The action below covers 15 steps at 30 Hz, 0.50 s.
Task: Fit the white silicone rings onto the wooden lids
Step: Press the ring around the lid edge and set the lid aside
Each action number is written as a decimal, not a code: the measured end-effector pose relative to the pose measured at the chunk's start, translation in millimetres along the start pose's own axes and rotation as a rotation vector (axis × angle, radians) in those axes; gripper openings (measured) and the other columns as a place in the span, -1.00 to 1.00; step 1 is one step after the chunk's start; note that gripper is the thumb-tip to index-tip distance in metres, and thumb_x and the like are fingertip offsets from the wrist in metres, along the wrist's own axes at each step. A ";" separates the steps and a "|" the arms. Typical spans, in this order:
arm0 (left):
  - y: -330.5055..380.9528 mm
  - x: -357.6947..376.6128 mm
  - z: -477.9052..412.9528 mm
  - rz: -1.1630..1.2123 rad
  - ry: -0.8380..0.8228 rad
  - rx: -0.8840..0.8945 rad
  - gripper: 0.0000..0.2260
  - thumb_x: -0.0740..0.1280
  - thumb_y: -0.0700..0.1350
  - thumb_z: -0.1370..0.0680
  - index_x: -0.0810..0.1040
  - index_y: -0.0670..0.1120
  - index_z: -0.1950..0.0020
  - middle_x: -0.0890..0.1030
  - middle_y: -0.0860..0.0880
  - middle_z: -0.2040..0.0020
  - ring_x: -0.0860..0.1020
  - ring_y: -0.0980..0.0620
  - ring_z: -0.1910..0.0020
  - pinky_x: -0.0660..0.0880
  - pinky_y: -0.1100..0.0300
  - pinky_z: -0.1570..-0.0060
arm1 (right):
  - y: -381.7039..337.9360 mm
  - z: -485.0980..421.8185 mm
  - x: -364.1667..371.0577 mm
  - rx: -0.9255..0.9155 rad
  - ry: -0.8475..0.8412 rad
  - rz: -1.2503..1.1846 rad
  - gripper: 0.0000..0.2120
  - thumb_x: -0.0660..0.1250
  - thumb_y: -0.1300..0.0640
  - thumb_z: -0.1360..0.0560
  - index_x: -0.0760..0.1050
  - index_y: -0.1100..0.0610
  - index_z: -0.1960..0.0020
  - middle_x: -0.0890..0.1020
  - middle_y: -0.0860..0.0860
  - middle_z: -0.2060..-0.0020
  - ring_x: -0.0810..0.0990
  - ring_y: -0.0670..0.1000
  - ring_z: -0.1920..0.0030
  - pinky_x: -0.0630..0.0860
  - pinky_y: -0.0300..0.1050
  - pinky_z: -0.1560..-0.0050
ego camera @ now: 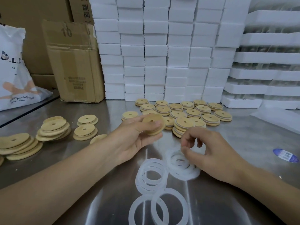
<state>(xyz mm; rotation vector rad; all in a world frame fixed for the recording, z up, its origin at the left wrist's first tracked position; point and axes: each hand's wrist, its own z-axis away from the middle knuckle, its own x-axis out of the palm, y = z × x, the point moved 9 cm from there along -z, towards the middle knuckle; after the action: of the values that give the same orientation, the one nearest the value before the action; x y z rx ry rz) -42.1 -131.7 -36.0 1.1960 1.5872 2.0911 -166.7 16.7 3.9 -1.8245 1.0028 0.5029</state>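
My left hand grips a round wooden lid with a centre hole, held tilted above the steel table. My right hand hovers over a pile of white silicone rings, its fingers curled and pinching at the top ring, which is blurred. More loose rings lie nearer me, two of them at the front edge. Bare lids lie in stacks on the left. Lids with white rings fitted lie in rows behind my hands.
White foam boxes are stacked in a wall at the back, with foam trays to the right. A cardboard box and a white printed bag stand back left. A blue label lies on the steel table at right.
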 end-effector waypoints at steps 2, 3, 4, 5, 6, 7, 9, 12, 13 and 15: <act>-5.2 7.4 2.1 -0.019 -0.049 -0.008 -0.59 0.50 -0.30 -0.52 0.64 -0.15 -0.37 0.75 -0.18 -0.21 0.76 -0.10 -0.15 0.72 0.06 0.03 | -3.0 1.5 0.1 0.002 0.017 -0.067 -0.84 0.42 0.19 -0.50 0.56 -0.06 0.17 0.62 -0.11 0.23 0.58 0.00 0.11 0.45 -0.19 0.13; -7.4 11.4 3.1 -0.032 -0.069 -0.006 -0.63 0.47 -0.31 -0.58 0.64 -0.11 -0.38 0.75 -0.18 -0.22 0.75 -0.14 -0.18 0.72 0.02 0.02 | -5.9 2.2 0.7 -0.008 0.023 -0.084 -0.86 0.41 0.18 -0.49 0.56 -0.05 0.17 0.62 -0.11 0.25 0.58 -0.01 0.13 0.44 -0.23 0.14; -8.4 15.2 4.1 -0.056 -0.087 0.003 -0.65 0.44 -0.31 -0.61 0.65 -0.07 -0.38 0.74 -0.19 -0.22 0.74 -0.16 -0.19 0.72 0.00 -0.01 | -8.9 2.4 0.8 -0.018 0.038 -0.103 -0.88 0.39 0.16 -0.49 0.56 -0.04 0.16 0.62 -0.11 0.26 0.58 -0.02 0.15 0.43 -0.26 0.14; -8.7 18.6 4.8 -0.091 -0.107 0.017 -0.66 0.41 -0.31 -0.64 0.66 -0.04 -0.38 0.75 -0.19 -0.19 0.74 -0.16 -0.17 0.72 -0.03 -0.04 | -10.9 2.4 0.1 -0.022 0.060 -0.132 -0.90 0.38 0.15 -0.50 0.57 -0.04 0.16 0.61 -0.11 0.26 0.57 -0.03 0.18 0.43 -0.27 0.15; -8.5 21.8 5.7 -0.131 -0.127 0.032 -0.66 0.39 -0.30 -0.65 0.67 -0.01 -0.37 0.75 -0.17 -0.14 0.73 -0.16 -0.14 0.71 -0.06 -0.08 | -11.4 2.3 -1.4 -0.022 0.088 -0.173 -0.90 0.39 0.14 -0.51 0.57 -0.03 0.15 0.61 -0.11 0.27 0.55 -0.05 0.21 0.43 -0.27 0.17; -8.2 24.7 6.4 -0.169 -0.146 0.044 -0.67 0.38 -0.29 -0.66 0.68 0.01 -0.37 0.75 -0.15 -0.08 0.71 -0.15 -0.12 0.71 -0.10 -0.12 | -10.6 1.9 -3.0 -0.017 0.116 -0.218 -0.90 0.40 0.14 -0.52 0.58 -0.02 0.14 0.60 -0.10 0.28 0.53 -0.09 0.23 0.43 -0.28 0.18; -7.5 30.8 9.0 -0.215 -0.188 0.051 -0.71 0.39 -0.20 -0.68 0.69 0.02 -0.37 0.73 -0.13 -0.06 0.69 -0.18 -0.11 0.69 -0.14 -0.15 | -7.1 0.7 -6.0 -0.003 0.164 -0.289 -0.86 0.44 0.18 -0.56 0.60 -0.01 0.13 0.60 -0.07 0.26 0.51 -0.14 0.25 0.44 -0.29 0.20; -9.6 38.7 14.8 -0.299 -0.270 0.052 -0.65 0.47 -0.01 -0.61 0.66 0.03 -0.41 0.72 -0.16 -0.25 0.72 -0.21 -0.18 0.69 -0.09 -0.10 | 0.4 -0.8 -10.4 0.033 0.229 -0.372 -0.82 0.46 0.25 -0.59 0.64 0.00 0.11 0.65 -0.05 0.22 0.55 -0.10 0.20 0.44 -0.32 0.17; -10.1 41.1 16.3 -0.349 -0.290 0.073 -0.61 0.50 -0.02 -0.59 0.63 0.04 -0.43 0.71 -0.16 -0.28 0.71 -0.19 -0.22 0.69 -0.09 -0.12 | 2.5 -1.3 -12.1 0.042 0.249 -0.390 -0.84 0.47 0.26 -0.59 0.65 0.02 0.10 0.66 -0.05 0.21 0.57 -0.08 0.19 0.45 -0.34 0.17; -9.2 42.7 17.5 -0.446 -0.287 0.150 -0.56 0.56 -0.13 -0.57 0.62 0.06 -0.44 0.71 -0.14 -0.27 0.70 -0.16 -0.26 0.70 -0.10 -0.15 | 4.5 -1.8 -14.8 0.052 0.275 -0.403 -0.88 0.47 0.24 -0.59 0.65 0.06 0.08 0.68 -0.06 0.20 0.59 -0.08 0.17 0.44 -0.37 0.16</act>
<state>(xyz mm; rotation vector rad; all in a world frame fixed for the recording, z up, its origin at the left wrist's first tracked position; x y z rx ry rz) -58.6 -89.4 -23.8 1.0127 1.7030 1.4785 -179.0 20.3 12.6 -2.0176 0.7842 -0.0196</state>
